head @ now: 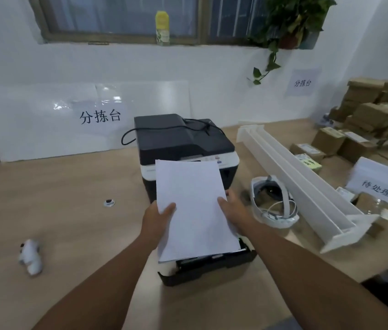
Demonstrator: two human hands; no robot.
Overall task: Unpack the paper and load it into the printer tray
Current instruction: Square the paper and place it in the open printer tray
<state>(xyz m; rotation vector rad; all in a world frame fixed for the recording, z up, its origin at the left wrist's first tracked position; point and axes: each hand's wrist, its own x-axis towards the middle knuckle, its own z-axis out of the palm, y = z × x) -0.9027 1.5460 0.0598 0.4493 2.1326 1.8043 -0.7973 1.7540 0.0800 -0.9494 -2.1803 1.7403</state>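
A stack of white paper [194,208] is held flat in front of me, above the pulled-out black printer tray [212,266]. My left hand [156,219] grips its left edge with the thumb on top. My right hand [233,211] grips the right edge. The black and white printer [183,141] stands on the wooden table just behind the paper, its lower front hidden by the sheets. Most of the tray's inside is covered by the paper.
A crumpled white wrapper [31,257] lies at the left on the table [69,210]. Right of the tray sit a white headset with cable [272,206], a long white rail [307,184], a paper sign [376,181] and cardboard boxes [374,117].
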